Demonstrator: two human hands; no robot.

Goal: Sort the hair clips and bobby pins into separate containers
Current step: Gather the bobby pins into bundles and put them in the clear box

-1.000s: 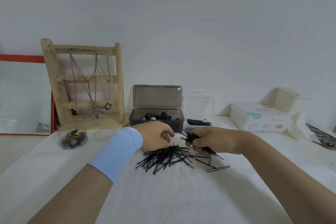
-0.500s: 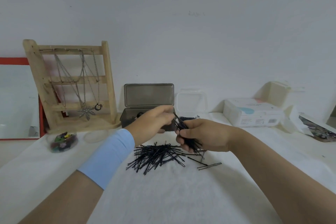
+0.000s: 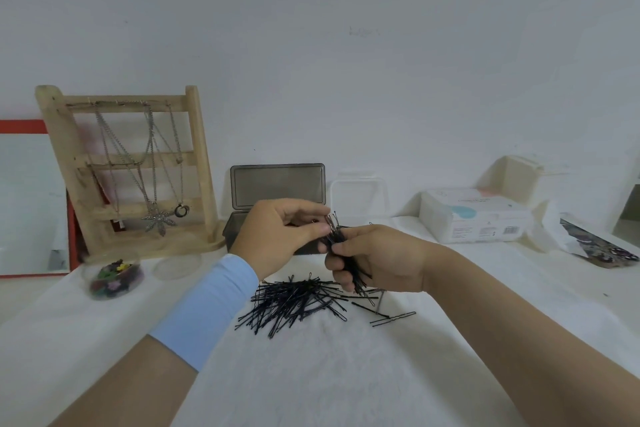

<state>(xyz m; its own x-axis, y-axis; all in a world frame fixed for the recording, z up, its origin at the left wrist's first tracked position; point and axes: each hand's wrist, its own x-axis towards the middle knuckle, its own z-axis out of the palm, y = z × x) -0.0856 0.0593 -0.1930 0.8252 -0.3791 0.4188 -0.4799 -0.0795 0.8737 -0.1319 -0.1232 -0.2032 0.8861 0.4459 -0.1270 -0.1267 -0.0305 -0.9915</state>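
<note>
Gripping a bundle of bobby pins (image 3: 341,242) upright, right hand (image 3: 379,258) is clenched round its middle; left hand (image 3: 277,236) pinches the tips at 11 o'clock. Pins look light, springy, slick wire and likely to slide out, so squeeze mid-length. Loose pile (image 3: 298,302) lies on cloth (image 3: 346,374) at 6 o'clock of the hands. A second ago left hand was down in that pile, now up at the bundle

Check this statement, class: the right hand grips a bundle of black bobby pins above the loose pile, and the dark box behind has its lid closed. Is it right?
Not quite: the head view shows the dark box with its lid standing open. The right hand does grip the bundle of black bobby pins above the loose pile.
</note>
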